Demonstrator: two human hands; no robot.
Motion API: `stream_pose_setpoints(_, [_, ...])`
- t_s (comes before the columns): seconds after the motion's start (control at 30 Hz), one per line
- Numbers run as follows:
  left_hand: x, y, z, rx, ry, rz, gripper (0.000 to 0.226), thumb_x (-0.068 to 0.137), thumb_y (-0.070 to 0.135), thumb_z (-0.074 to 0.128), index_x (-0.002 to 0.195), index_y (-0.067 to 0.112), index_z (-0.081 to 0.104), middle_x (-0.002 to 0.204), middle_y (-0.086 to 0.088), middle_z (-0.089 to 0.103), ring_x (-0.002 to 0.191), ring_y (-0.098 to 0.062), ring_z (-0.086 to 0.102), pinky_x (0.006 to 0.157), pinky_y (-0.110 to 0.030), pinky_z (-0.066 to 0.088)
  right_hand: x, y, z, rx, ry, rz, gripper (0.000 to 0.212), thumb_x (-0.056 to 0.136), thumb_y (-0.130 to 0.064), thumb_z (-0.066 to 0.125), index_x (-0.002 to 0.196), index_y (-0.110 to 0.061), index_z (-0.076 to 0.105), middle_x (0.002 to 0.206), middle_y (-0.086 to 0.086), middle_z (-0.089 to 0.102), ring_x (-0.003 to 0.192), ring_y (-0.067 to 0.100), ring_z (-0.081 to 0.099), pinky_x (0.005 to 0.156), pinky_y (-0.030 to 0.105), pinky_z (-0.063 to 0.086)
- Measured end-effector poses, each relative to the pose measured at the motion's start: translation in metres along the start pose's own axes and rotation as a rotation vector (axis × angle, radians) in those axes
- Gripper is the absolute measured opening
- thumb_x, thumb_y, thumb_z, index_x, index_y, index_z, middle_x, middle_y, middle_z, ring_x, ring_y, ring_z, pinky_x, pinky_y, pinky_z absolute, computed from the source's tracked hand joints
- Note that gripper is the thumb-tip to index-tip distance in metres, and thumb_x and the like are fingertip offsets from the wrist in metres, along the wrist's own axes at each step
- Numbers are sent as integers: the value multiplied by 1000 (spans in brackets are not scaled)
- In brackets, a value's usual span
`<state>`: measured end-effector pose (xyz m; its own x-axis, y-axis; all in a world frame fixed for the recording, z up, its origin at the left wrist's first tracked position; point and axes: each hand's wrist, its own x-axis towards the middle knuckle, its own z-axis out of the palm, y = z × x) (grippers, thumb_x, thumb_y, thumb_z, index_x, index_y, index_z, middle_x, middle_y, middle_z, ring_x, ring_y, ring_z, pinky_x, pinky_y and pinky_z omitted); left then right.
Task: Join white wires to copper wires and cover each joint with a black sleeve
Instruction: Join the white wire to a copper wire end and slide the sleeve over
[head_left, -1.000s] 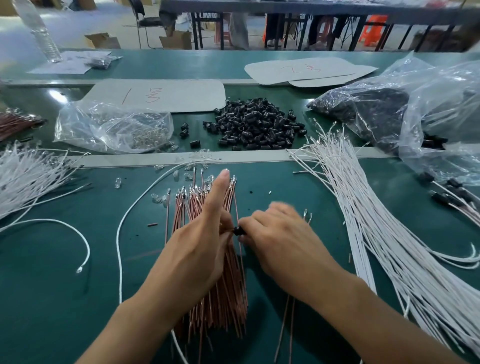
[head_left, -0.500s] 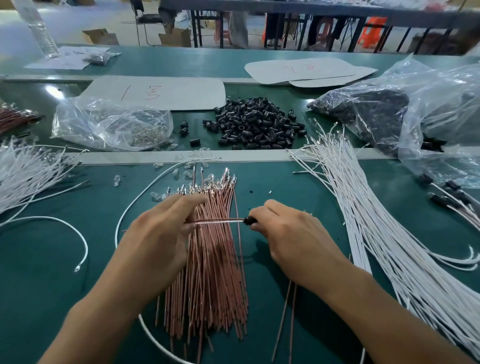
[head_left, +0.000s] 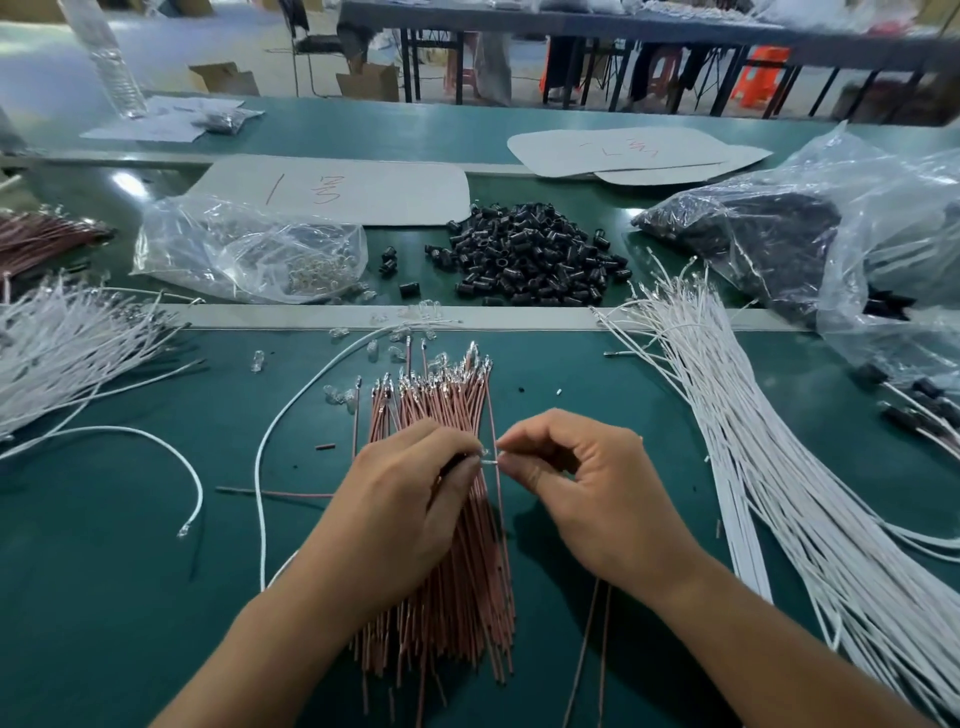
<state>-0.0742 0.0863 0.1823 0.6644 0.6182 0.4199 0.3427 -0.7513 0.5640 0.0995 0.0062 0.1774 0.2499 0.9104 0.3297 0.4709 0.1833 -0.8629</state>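
My left hand pinches a single copper wire, whose tail trails left across the mat. A black sleeve sits on it at my left fingertips. My right hand pinches the wire's silvery tip between thumb and forefinger. Both hands hover over the bundle of copper wires. A loose white wire arcs from under my left forearm up to the mat's far edge. The pile of black sleeves lies behind the grey strip. A thick sheaf of white wires lies to the right.
More white wires fan out at the left, with one curled white wire beside them. A clear bag of small metal parts sits at the back left, and big plastic bags at the back right. Sleeved wires lie at the right edge.
The hands have come closer together. The copper wire has slid left through my left hand, the black sleeve now sits at my left fingertips, and my right fingers have shifted to the silvery tip.
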Motion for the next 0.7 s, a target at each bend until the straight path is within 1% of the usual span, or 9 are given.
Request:
stream_pose_setpoints(0.07, [0, 0, 3, -45, 37, -18, 10, 93, 16, 62, 96, 13, 71, 85, 9, 67, 77, -6, 60, 72, -27, 48, 0, 0, 1, 35, 18, 24, 28, 86, -11, 79, 89, -37, 71, 85, -17, 74, 80, 3, 71, 75, 12, 52])
stream_pose_setpoints(0.17, [1, 2, 7, -110, 70, -41, 7, 91, 12, 66, 92, 14, 73, 77, 11, 66, 71, -1, 59, 66, -19, 46, 1, 2, 2, 48, 30, 44, 25, 86, -10, 79, 88, -34, 70, 85, -15, 73, 80, 7, 70, 75, 15, 53])
stream_pose_setpoints(0.27, [1, 3, 7, -151, 62, -64, 9, 91, 9, 69, 91, 15, 74, 70, 17, 63, 64, 4, 56, 60, -8, 37, 2, 0, 3, -13, 33, -29, 23, 86, -8, 79, 90, -28, 71, 85, -13, 73, 82, 7, 70, 76, 14, 52])
stream_pose_setpoints(0.4, [1, 0, 2, -169, 71, -72, 10, 93, 19, 66, 95, 20, 76, 59, 10, 58, 49, -1, 47, 50, -10, 31, 7, -5, -3, -194, 35, -238, 11, 87, -7, 78, 92, -15, 71, 84, -11, 70, 80, 4, 66, 75, 15, 51])
stream_pose_setpoints(0.47, [1, 0, 2, -196, 68, -69, 11, 94, 23, 64, 95, 21, 75, 56, 6, 55, 45, -7, 43, 47, -13, 29, 8, -5, -5, -271, 34, -339, 8, 88, -7, 76, 92, -12, 71, 84, -10, 67, 79, 0, 62, 74, 12, 48])
stream_pose_setpoints(0.53, [0, 1, 4, -214, 58, -56, 11, 95, 22, 64, 94, 22, 74, 57, 6, 55, 45, -9, 44, 46, -17, 30, 6, -4, -1, -286, 37, -384, 8, 88, -6, 76, 93, -10, 72, 86, -10, 66, 80, -5, 60, 76, 8, 45])
stream_pose_setpoints(0.6, [-2, 0, 6, -258, 74, -73, 11, 95, 22, 64, 94, 22, 74, 58, 7, 55, 44, -8, 42, 45, -16, 29, 4, -3, 3, -249, 38, -364, 13, 86, -6, 79, 95, -11, 72, 87, -11, 69, 82, -5, 64, 77, 8, 48])
stream_pose_setpoints(0.63, [-2, 0, 6, -279, 86, -83, 10, 95, 22, 64, 94, 23, 74, 58, 7, 56, 45, -8, 43, 44, -17, 31, 3, -2, 4, -193, 37, -310, 17, 85, -9, 80, 98, -16, 72, 87, -12, 72, 83, -2, 68, 77, 11, 51])
stream_pose_setpoints(0.7, [-2, 0, 7, -300, 101, -92, 9, 95, 19, 64, 93, 23, 72, 61, 5, 59, 48, -12, 48, 44, -25, 37, 3, -2, 3, -9, 22, -118, 26, 82, -20, 81, 103, -30, 69, 86, -10, 75, 82, 6, 72, 77, 17, 55])
